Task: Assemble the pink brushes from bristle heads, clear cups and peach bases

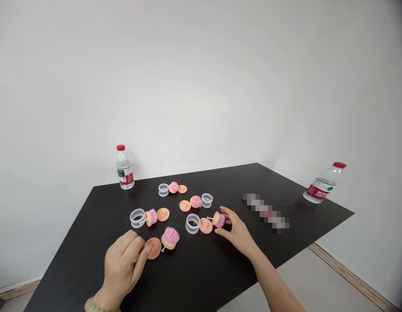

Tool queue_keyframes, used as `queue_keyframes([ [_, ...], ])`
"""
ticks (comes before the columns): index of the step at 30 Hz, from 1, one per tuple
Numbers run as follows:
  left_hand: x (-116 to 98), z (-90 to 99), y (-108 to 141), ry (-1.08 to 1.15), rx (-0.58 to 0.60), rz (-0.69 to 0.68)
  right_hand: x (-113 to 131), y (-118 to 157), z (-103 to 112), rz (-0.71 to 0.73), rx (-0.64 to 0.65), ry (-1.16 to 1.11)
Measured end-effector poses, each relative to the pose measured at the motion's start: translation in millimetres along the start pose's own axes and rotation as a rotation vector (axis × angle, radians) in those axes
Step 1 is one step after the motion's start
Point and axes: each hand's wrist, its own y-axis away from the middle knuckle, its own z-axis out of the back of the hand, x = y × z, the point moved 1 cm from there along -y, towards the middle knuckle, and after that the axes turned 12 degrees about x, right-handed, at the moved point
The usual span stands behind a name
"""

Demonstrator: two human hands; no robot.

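A khaki-green band [97, 305] is worn around the left wrist [105, 295] at about seven o'clock, its lower part cut off by the edge of the view, while the right forearm [275, 281], at about five o'clock, is seen bare from wrist to frame edge.

My single head-worn camera looks forward and down, close over the left hand [121, 266] and right hand [236, 232].
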Motion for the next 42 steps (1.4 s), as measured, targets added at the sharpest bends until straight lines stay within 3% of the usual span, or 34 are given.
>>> queue_keyframes([
  [5,3.2,-1.4,2.8,-0.008,0.008,0.001,-3.5,-1.3,0.6,0.081,-0.004,0.051],
  [12,5.3,-5.7,4.4,-0.008,0.025,0.024,-3.3,-3.1,5.2,0.079,0.012,0.061],
  [17,3.3,-4.4,2.1,-0.009,0.007,0.036,-3.7,-2.9,5.3,0.055,-0.053,0.027],
  [22,2.6,-4.2,3.9,-0.002,0.008,0.035,3.3,0.2,9.7,0.114,-0.098,-0.257],
  [25,2.6,-5.1,5.0,-0.004,0.016,0.037,20.8,0.8,14.2,0.165,-0.038,-0.441],
  [28,2.3,-5.5,4.9,-0.013,0.027,0.04,43.8,-3.4,15.9,0.196,0.049,-0.48],
  [32,2.4,-5.4,4.8,-0.026,0.031,0.033,69.3,-16.8,9.0,0.242,0.128,-0.364],
  [35,3.2,-5.9,5.8,-0.031,0.035,0.035,82.5,-26.3,0.9,0.32,0.134,-0.134],
  [38,3.5,-6.5,6.9,-0.025,0.045,0.036,91.4,-31.0,-6.2,0.349,0.172,0.072],
  [42,2.4,-6.3,7.1,-0.015,0.046,0.026,95.0,-32.4,-11.9,0.367,0.227,0.142],
])
